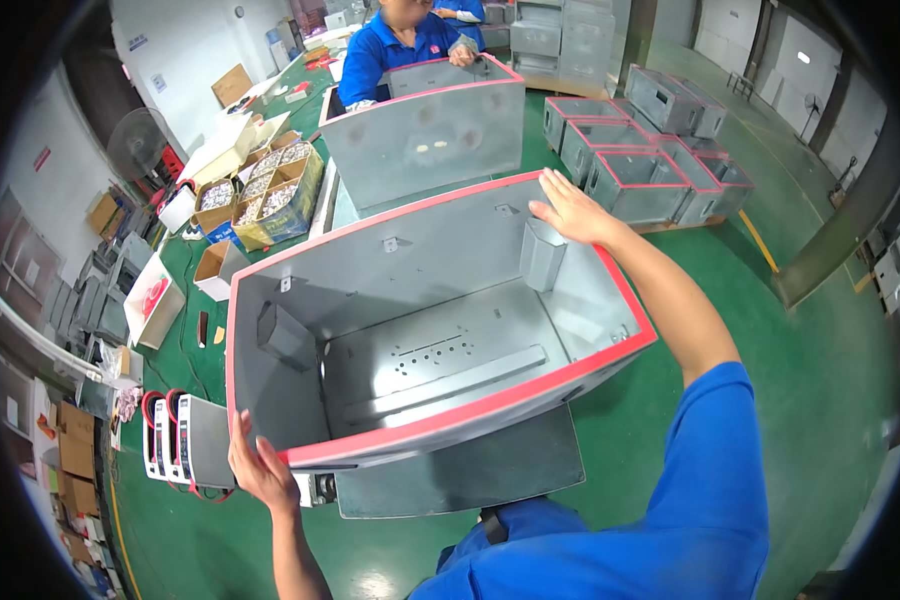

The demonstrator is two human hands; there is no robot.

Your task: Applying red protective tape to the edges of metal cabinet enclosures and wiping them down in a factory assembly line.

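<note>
A large grey metal box (440, 300) with a red rim lies open toward me on a green table. My left hand (260, 468) presses flat against its near left corner. My right hand (570, 212) rests with fingers spread on the far right corner of the rim. Inside the box I see a slotted grey back plate (440, 365) and two small grey brackets, one on the left wall (285, 335) and one near the right hand (540, 255). A flat grey sheet (470, 475) lies under the box's near edge.
Across the table a person in a blue shirt (400, 45) holds a second grey box (430, 130). Cardboard trays of small parts (260, 190) stand at the left. A white device with red cables (185, 440) sits by my left hand. Several more boxes (650, 160) are stacked at the right on the floor.
</note>
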